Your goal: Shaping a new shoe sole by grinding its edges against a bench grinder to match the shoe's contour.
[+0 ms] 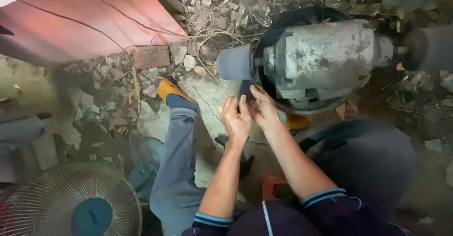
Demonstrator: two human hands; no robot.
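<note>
A grey bench grinder motor sits on a black tyre on the ground, with a grey grinding wheel on its left shaft end. Both my hands hold a small dark piece just below that wheel. My left hand grips it from below, and my right hand pinches it from the right. The piece is close to the wheel's lower edge; I cannot tell whether they touch.
A second wheel spins blurred at the motor's right end. My left leg in grey trousers with a yellow shoe stretches forward. A floor fan stands lower left. A red board, a brick, wires and dry leaves lie around.
</note>
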